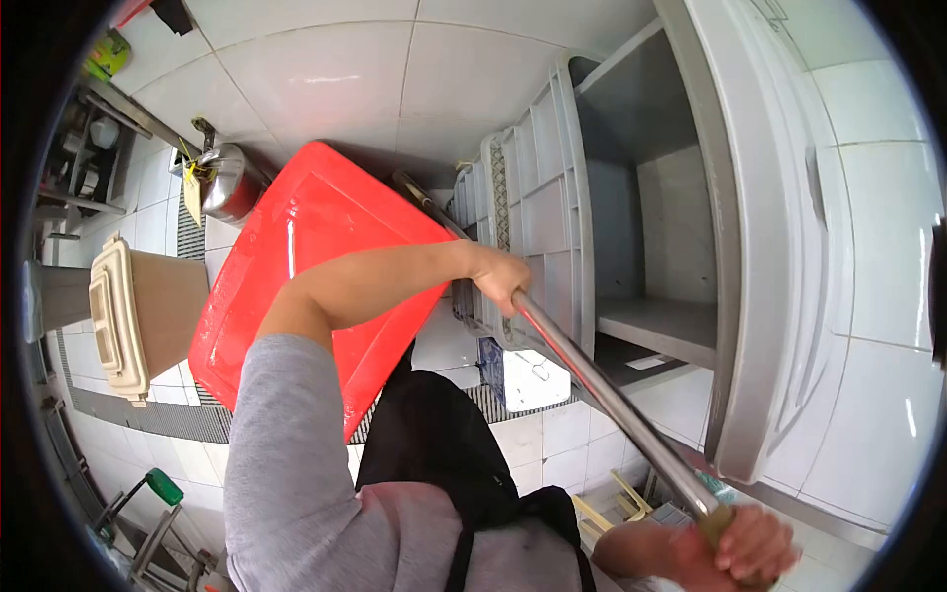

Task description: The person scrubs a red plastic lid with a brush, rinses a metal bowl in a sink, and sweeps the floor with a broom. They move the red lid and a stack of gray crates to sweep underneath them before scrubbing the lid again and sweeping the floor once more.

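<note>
Metal pole point(614, 401) slants right of the red lid point(296, 237) | left hand point(496, 276) wraps its shaft, right hand point(745, 551) closes round its near end | spaced hands probably steer best, shaft kept off the grey crate point(545, 212) | far tip beside the lid is indistinct; right fingers blur

Two hands point(498, 276) point(742, 549), one pole point(612, 398)

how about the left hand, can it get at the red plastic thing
Probably yes, if the left hand lets go of the metal pole: nothing visible blocks the red plastic thing below its forearm.
</note>
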Available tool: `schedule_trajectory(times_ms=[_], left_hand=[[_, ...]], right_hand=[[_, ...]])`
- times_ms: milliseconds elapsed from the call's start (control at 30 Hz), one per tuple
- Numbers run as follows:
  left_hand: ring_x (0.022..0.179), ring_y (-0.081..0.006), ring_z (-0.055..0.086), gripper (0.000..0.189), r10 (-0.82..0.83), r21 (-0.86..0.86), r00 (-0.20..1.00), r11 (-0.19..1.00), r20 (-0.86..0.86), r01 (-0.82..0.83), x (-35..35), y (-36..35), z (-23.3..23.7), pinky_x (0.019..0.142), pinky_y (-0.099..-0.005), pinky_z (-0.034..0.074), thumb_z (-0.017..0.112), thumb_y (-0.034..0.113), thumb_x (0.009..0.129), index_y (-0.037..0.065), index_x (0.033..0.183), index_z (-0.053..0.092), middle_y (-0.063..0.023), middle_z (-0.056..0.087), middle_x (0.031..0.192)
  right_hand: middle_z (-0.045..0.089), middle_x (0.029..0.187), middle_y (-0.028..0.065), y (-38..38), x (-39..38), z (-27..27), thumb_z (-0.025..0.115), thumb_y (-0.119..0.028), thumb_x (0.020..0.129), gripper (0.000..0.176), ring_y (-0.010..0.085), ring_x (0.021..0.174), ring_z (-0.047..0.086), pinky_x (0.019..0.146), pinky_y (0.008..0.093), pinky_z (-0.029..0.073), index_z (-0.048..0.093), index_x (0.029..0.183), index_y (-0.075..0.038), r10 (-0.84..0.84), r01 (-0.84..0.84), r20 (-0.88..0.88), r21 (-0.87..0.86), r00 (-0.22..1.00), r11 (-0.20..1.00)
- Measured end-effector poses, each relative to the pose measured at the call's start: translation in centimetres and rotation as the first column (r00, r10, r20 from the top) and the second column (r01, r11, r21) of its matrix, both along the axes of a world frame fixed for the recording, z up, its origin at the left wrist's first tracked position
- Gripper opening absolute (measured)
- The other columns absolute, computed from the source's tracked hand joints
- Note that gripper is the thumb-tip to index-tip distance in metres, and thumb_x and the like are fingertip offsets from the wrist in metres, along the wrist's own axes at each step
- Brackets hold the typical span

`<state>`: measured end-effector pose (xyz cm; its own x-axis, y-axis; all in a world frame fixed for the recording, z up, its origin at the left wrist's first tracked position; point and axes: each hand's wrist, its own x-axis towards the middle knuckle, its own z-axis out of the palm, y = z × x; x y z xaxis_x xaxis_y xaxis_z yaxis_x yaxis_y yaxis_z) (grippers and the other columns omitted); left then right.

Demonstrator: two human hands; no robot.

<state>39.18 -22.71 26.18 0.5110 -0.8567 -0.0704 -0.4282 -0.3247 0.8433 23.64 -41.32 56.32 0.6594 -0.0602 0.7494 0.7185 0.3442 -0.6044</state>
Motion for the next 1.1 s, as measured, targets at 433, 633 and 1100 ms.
schedule_trajectory(times_ms=[433, 633, 1100], left_hand=[[0.057, -0.0295, 0.049, 0.018, 0.896, -0.508, 0.428, 0.315, -0.118, -0.801, -15.0, -12.6, -8.9, 0.056, -0.0362, 0.039, 0.062, 0.01, 0.06, 0.007, 0.055, 0.044, -0.0094, 0.047, 0.054], [0.051, -0.0296, 0.046, 0.021, 0.857, -0.521, 0.486, 0.338, -0.174, -0.783, -25.6, -18.2, -9.7, 0.05, -0.0352, 0.036, 0.062, 0.009, 0.057, 0.006, 0.053, 0.042, -0.0102, 0.044, 0.051], [0.053, -0.0325, 0.05, 0.032, 0.286, -0.338, 0.954, 0.91, 0.088, -0.242, -45.0, -29.7, -3.8, 0.046, -0.0404, 0.036, 0.063, 0.028, 0.066, 0.006, 0.051, 0.046, -0.0133, 0.046, 0.051]], right_hand=[[0.045, 0.056, 0.0012, -3.6, -5.3, -5.2, 0.055, -0.027, 0.082, 0.025, 0.0091, 0.042, 0.044, 0.041, 0.0223, 0.042, 0.039, 0.081, -0.009, 0.23, -0.217, -0.011, -0.381, 0.973, 0.899], [0.046, 0.051, 0.0025, -7.8, -15.2, -5.5, 0.049, -0.017, 0.084, 0.018, 0.0089, 0.037, 0.045, 0.035, 0.0214, 0.042, 0.037, 0.081, -0.005, 0.173, -0.155, 0.012, -0.385, 0.985, 0.91], [0.036, 0.056, 0.0036, -22.0, -40.5, -0.7, 0.05, -0.023, 0.081, 0.018, 0.0093, 0.041, 0.033, 0.043, 0.0229, 0.029, 0.042, 0.076, -0.007, -0.24, 0.249, 0.152, -0.045, 0.959, 0.967]])
